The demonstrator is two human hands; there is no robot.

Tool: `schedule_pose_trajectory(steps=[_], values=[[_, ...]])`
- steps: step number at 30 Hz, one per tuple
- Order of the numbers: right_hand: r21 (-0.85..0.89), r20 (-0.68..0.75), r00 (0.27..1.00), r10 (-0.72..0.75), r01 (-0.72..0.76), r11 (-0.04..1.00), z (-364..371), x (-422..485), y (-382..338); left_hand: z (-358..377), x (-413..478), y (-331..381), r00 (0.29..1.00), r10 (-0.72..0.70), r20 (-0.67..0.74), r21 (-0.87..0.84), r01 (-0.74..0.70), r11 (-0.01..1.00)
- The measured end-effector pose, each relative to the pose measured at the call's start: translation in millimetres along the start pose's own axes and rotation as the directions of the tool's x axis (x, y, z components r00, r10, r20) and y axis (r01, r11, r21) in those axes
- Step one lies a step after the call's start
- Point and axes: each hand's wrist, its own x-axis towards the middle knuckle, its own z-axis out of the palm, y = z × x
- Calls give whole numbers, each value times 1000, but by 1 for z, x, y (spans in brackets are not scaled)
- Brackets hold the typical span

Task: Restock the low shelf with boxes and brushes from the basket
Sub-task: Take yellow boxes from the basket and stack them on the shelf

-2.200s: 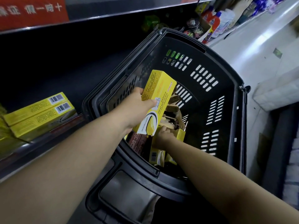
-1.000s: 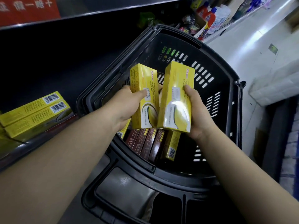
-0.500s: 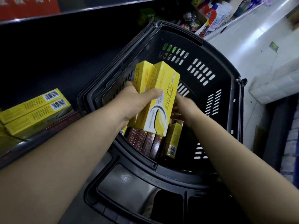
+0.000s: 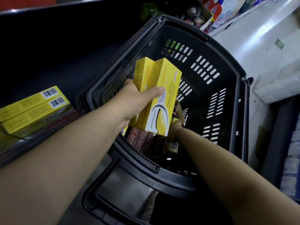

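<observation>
My left hand [image 4: 136,101] grips two yellow boxes [image 4: 162,98] side by side, held upright over the black basket [image 4: 227,88]. My right hand [image 4: 176,127] reaches down into the basket behind those boxes and is mostly hidden; I cannot tell what its fingers do. At the basket's bottom lie several brown boxes [image 4: 142,140] and a small yellow box [image 4: 172,146]. On the low shelf [image 4: 19,146] at the left lie two yellow boxes with barcodes [image 4: 34,109].
The dark shelf bay behind the stocked boxes reaches back to the right. Bottles and jars [image 4: 215,8] stand on the floor-level shelf beyond the basket. A light floor aisle [image 4: 259,38] runs at the upper right, and a white pack [image 4: 279,82] lies to the right.
My right hand passed its yellow box to my left hand, which now holds both. The right hand has gone down deeper into the basket.
</observation>
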Motion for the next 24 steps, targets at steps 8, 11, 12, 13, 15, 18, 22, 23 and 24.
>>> schedule_pose_trajectory(steps=[8,11,12,13,15,18,22,23,24], values=[[825,29,932,-360,181,535,-82,-91,3,0,-13,17,997,-35,70,-208,49,977],[939,-4,846,-533,186,288,-94,-138,8,-8,-27,33,988,-28,150,-278,69,958],[959,-15,820,-573,175,224,-94,-152,7,-13,-32,39,989,-17,145,-272,57,960],[972,-31,790,-612,167,166,-94,-165,5,-20,-37,44,991,-10,130,-265,44,963],[986,-68,737,-672,152,67,-93,-189,-4,-35,-50,50,996,-2,87,-236,23,971],[988,-110,712,-694,155,3,-85,-213,-23,-63,-75,50,1000,-21,2,-216,21,976],[961,-119,745,-657,252,112,-61,-239,-53,-101,-114,40,993,-77,-94,-259,50,965],[951,-97,739,-667,266,157,-52,-245,-61,-111,-124,36,988,-100,-120,-278,63,959],[936,-74,722,-688,288,201,-43,-251,-69,-121,-133,31,982,-126,-144,-292,79,953]])
